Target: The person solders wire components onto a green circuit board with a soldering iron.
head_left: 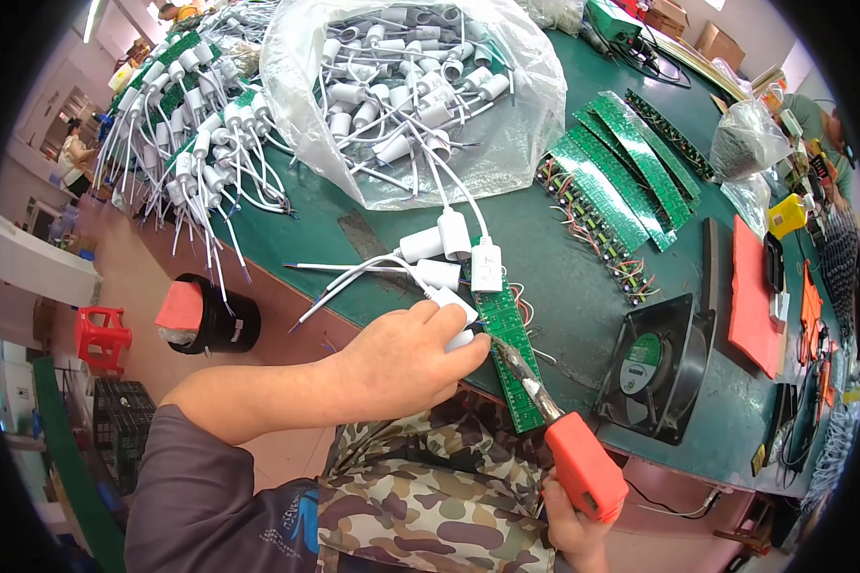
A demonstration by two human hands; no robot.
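Observation:
My left hand (406,358) is closed, its fingertips pinching a white plastic cylinder with a cable (454,304) against the near part of a narrow green circuit board (512,368). In my right hand (573,530) is the red handle of a soldering iron (583,468). The iron's metal tip meets the board right beside my left fingertips; whether it touches a joint is too small to tell. Further along the board, more white cylinders (453,234) with cables lie together, some sitting over the board. Red and white wires stick out along the board's right edge.
Behind stands a clear plastic bag (535,124) full of white cylinders. Many cabled pieces (210,134) hang over the table's left edge. To the right lie green circuit boards (612,162), a black fan (650,368) and a red pad (755,296). A black bin (234,320) stands on the floor.

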